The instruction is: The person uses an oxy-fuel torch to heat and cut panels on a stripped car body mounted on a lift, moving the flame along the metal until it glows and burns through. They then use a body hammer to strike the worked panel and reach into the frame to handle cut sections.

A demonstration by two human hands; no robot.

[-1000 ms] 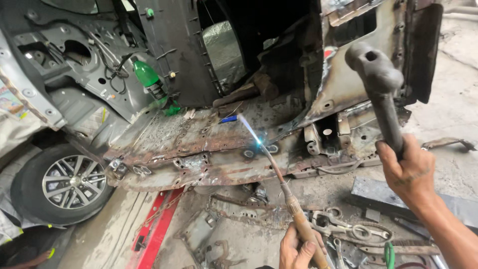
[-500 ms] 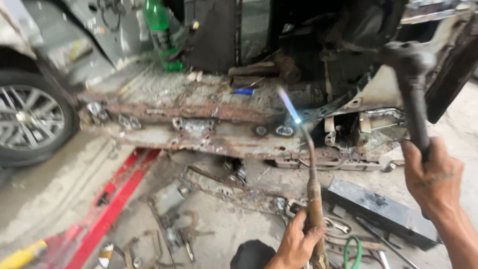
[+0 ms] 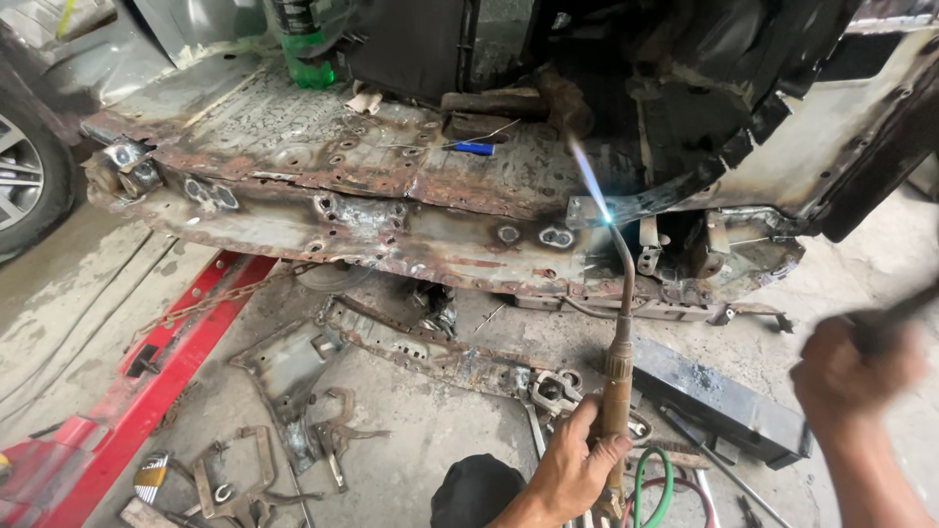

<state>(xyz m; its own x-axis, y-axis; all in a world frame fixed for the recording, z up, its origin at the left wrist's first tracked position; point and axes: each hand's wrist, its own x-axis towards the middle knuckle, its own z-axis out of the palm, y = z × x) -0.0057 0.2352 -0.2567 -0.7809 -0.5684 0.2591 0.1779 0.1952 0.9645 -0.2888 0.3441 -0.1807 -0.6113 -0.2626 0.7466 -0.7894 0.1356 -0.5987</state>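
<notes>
Left hand is closed around the brass handle of a long gas welding torch, green and red hoses trailing just beside the wrist. Right hand is blurred, fist closed on a dark tool handle; tool type unclear. Black rectangular steel block lies on the concrete floor between both hands. Torch neck curves up; blue flame plays over the rusty car sill panel. 1 green plastic bottle stands farthest back.

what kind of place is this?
Most likely a car body repair shop. A rusted, stripped car sill sits over a concrete floor, the left hand holds a lit gas torch, and locking clamps lie about.
</notes>
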